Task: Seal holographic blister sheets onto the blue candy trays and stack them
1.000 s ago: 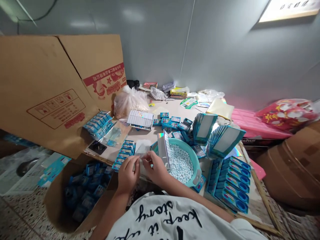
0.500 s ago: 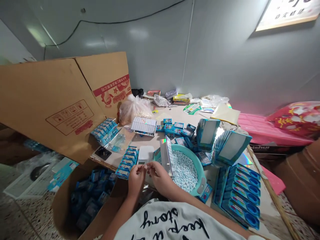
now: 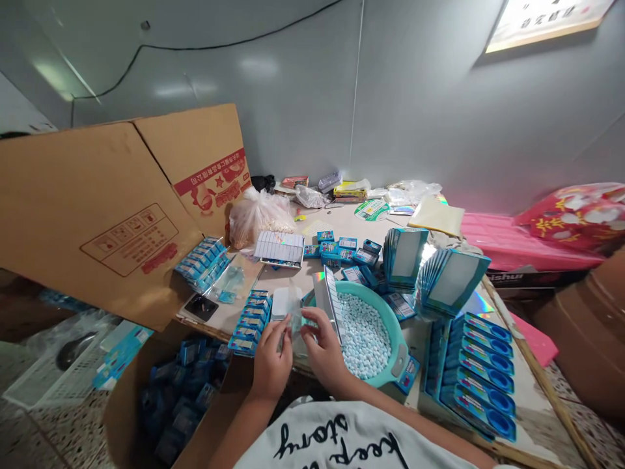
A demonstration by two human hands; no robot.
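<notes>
Between my two hands a clear plastic bag [image 3: 295,320] is stretched upright, its upper edge rising above my fingers. My left hand [image 3: 272,357] pinches its left side, and my right hand [image 3: 321,344] grips its right side. Just beyond the bag lies a white flat device [image 3: 280,303], partly covered by it. A turquoise basin [image 3: 399,348] full of small pale blue and white pellets stands to the right of my right hand. A white-and-silver display box [image 3: 328,303] leans in the basin's left side. Left of my hands sits a row of small blue boxes [image 3: 250,322].
A big cardboard carton [image 3: 131,215] stands open at left, holding many blue boxes. At right are fanned blue cards [image 3: 452,283] and a tray of blue packs [image 3: 481,378]. A knotted bag [image 3: 261,218], loose blue boxes [image 3: 336,251] and a phone [image 3: 201,307] lie on the table.
My hands have moved slightly apart, and the clear bag now shows spread between them. The whole view has shifted a little.
</notes>
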